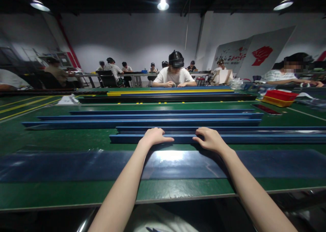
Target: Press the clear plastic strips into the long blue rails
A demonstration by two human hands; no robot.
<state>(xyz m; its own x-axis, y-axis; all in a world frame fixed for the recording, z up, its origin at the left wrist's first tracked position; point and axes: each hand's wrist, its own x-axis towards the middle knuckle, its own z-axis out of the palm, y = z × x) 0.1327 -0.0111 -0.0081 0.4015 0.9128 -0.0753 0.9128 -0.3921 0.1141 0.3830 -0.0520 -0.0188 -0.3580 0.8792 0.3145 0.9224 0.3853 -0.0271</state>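
Observation:
A long blue plastic channel (254, 139) lies across the green table in front of me. My left hand (154, 137) grips it toward its left end, with the thumb along the near wall and the fingers over the top. My right hand (209, 138) holds the same channel a short way to the right, fingers curled over it and thumb on the near side. The far fingertips of both hands are partly hidden. Between me and the channel lies a wide, flat, clear plastic strip (81, 164), under my forearms.
Beyond the held channel lie several more blue channels (76, 124), a black bar (163, 99) and a yellow strip (132, 93). A red tray (280, 96) and a phone (267, 109) are at right, a white folded card (67, 100) at left. A co-worker (174, 72) sits opposite.

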